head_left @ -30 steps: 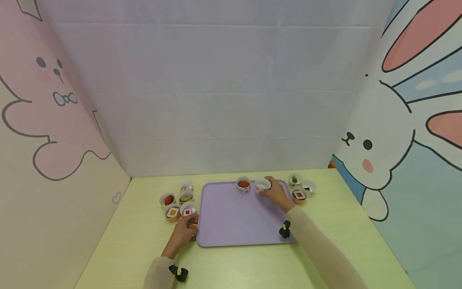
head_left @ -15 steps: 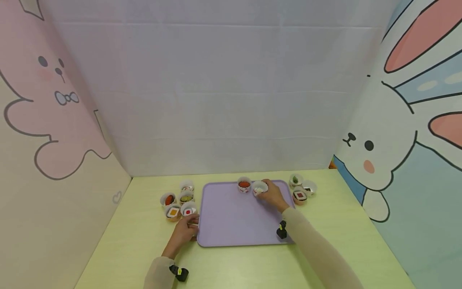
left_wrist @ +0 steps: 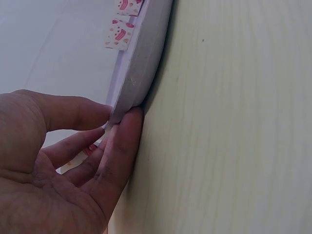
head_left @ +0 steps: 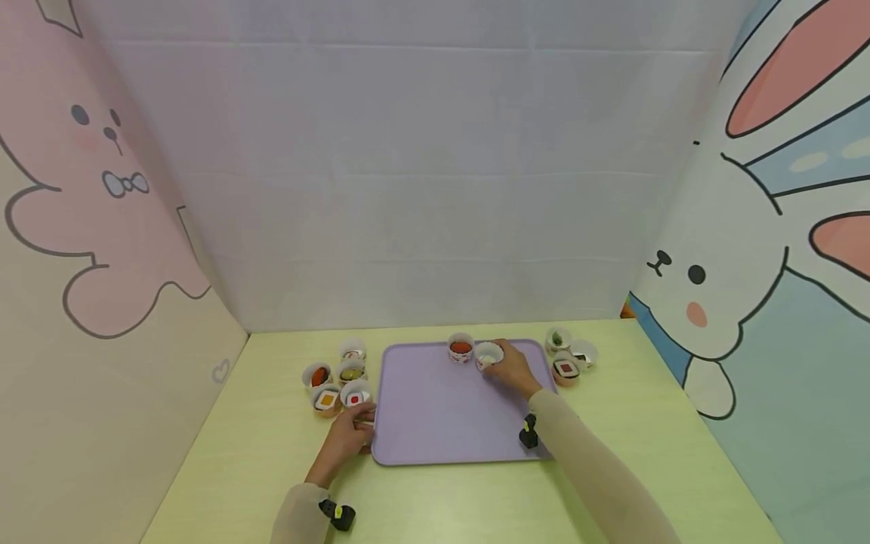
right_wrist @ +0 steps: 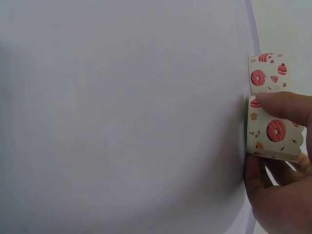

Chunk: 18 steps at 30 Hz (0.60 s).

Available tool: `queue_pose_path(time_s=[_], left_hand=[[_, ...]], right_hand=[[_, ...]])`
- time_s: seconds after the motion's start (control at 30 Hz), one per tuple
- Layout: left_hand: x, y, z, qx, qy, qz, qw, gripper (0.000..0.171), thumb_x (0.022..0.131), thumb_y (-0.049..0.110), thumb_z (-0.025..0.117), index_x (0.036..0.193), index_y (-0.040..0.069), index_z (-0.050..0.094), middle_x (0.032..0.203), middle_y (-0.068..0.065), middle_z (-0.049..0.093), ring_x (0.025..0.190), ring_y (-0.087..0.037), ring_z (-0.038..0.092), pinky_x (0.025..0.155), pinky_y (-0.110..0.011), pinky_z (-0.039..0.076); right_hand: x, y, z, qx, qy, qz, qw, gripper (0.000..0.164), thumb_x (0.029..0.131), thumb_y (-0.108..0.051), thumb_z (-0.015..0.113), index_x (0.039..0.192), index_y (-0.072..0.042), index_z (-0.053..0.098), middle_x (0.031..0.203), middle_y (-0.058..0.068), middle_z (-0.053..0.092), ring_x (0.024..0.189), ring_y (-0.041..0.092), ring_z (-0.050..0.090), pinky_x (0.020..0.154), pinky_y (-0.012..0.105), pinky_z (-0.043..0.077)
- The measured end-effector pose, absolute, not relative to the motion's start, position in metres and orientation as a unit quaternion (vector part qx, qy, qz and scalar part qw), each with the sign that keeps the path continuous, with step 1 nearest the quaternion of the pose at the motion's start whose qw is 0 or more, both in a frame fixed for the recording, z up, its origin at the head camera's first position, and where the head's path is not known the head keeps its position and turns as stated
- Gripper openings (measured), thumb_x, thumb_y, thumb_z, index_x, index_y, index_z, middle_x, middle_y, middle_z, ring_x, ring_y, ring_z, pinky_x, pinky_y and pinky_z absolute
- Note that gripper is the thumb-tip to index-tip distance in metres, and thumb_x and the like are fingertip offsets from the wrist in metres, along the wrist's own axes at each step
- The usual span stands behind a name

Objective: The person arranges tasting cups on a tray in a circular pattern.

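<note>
One purple tray (head_left: 442, 415) lies on the pale table (head_left: 435, 506), and ten small cups are in sight: two at the tray, five to its left, three to its right.

The right hand (head_left: 511, 369) grips one white cup (head_left: 488, 353) at the tray's back part, its thumb on one side and fingers on the other; whether the base is fully set down I cannot tell. Just left of it, on the tray's back edge area, stands one cup with red contents (head_left: 461, 348). The right wrist view shows pink doughnut prints on both.

The left hand (head_left: 350, 434) pinches the tray's left rim near the front corner, thumb and fingers meeting on it.

Left of the tray, the five cups stand in a close cluster (head_left: 351, 372): one holds something orange-red, one something yellow-green, one an orange square, one a red square; the contents of the rearmost are unclear. Beyond the tray's right edge, the group of three (head_left: 566, 369) includes one with green contents and one with a dark-red square.

Two beige sleeves (head_left: 598, 468) carry one black device (head_left: 529, 432) each. Behind the tray hangs a pale backdrop (head_left: 435, 189).
</note>
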<state>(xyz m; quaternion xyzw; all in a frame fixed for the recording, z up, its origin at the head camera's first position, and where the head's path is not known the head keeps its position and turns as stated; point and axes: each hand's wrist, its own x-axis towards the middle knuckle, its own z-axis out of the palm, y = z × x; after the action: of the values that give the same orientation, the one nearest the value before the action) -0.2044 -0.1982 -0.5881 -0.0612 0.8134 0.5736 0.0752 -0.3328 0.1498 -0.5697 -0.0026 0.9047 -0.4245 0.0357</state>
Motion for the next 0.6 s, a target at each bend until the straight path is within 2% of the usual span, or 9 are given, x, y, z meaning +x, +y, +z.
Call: queue_pose_path(time_s=[0.33, 0.6], left_hand=[[-0.2019, -0.1982, -0.5876, -0.062, 0.813, 0.574, 0.076, 0.049, 0.081, -0.01, 0.06, 0.129, -0.003, 0.057, 0.11, -0.018, 0.062, 0.084, -0.018, 0.062, 0.057, -0.036, 0.059], [-0.2008, -0.1969, -0.5886, -0.059, 0.811, 0.577, 0.074, 0.05, 0.082, -0.01, 0.057, 0.131, -0.001, 0.057, 0.111, -0.017, 0.062, 0.085, -0.017, 0.061, 0.059, -0.035, 0.058]], right_hand=[[-0.3307, 0.1499, -0.5706, -0.031, 0.906, -0.422, 0.022, 0.066, 0.072, -0.005, 0.08, 0.132, -0.002, 0.053, 0.124, 0.021, 0.063, 0.113, 0.038, 0.058, 0.097, 0.055, 0.046], [-0.3329, 0.1543, -0.5752, -0.043, 0.9, -0.433, 0.023, 0.065, 0.076, -0.008, 0.079, 0.135, -0.006, 0.051, 0.127, 0.019, 0.062, 0.118, 0.036, 0.057, 0.099, 0.054, 0.046]])
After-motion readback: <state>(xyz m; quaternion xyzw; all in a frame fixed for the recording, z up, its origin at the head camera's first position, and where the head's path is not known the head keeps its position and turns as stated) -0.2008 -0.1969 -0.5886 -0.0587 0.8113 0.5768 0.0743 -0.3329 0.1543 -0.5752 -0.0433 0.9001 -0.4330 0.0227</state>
